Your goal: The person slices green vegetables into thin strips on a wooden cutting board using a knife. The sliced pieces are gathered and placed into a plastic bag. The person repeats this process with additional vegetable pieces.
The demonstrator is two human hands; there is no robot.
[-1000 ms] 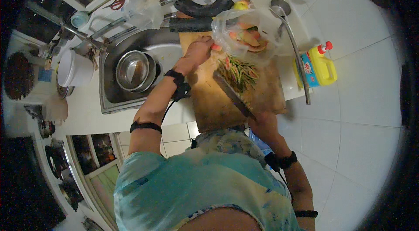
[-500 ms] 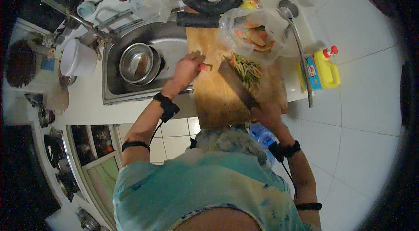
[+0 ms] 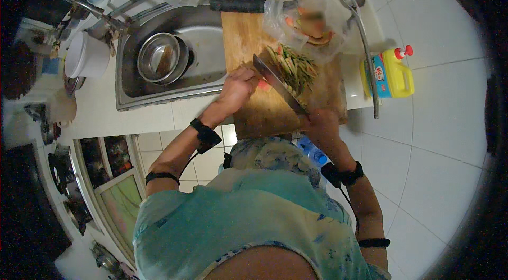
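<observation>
My right hand is closed round the handle of a kitchen knife, whose broad dark blade slants across the wooden cutting board. At the blade's left side, my left hand has its fingers bent together on a small pinkish-red piece of what looks like melon rind. The fingertips are partly hidden. Along the right side of the blade lies a heap of thin green-and-pale strips. Behind the heap, a clear plastic bag holds larger reddish rind pieces.
Left of the board is a steel sink with nested metal bowls. A white tub stands beyond it. Dark long objects lie behind the board. At right are a long ladle and a yellow jug.
The knife blade has swung left, away from the strips and up to the piece under my left hand. My left hand has shifted slightly right and nearer. The whole view has tilted a little.
</observation>
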